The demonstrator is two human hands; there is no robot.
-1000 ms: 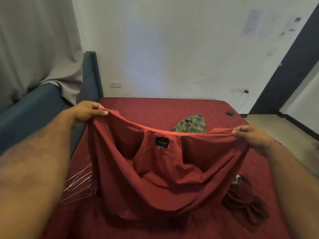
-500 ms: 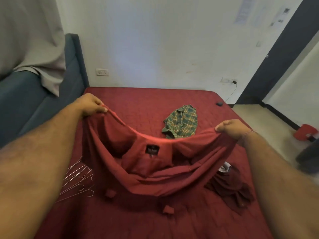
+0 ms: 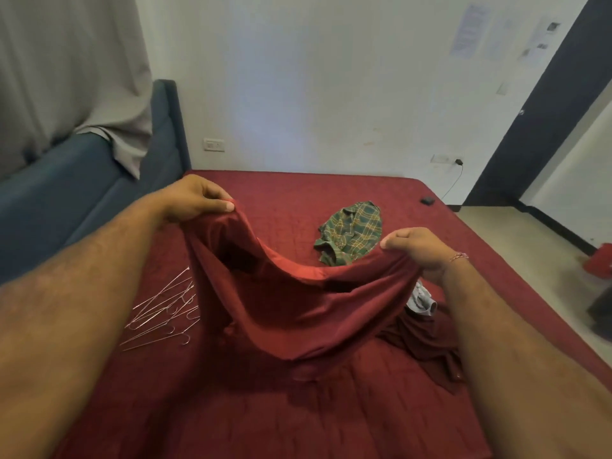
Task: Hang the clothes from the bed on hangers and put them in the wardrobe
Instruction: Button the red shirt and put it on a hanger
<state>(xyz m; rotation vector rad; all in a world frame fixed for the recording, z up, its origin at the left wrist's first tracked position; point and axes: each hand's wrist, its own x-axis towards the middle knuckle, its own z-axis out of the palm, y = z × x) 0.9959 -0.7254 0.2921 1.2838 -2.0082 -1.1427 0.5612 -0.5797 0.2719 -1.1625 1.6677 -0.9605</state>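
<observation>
- Head view: our left hand and right hand each pinch an edge of the red garment, which sags between them over the bed.
- Nothing looks hung yet: the hangers, plaid shirt and dark garment lie on the bed.
- No legible writing; the wall papers are blurred.

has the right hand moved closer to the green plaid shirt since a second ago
Yes. The right hand, gripping the red garment, has come inward toward the left hand; it now sits right beside the green plaid shirt.
</observation>
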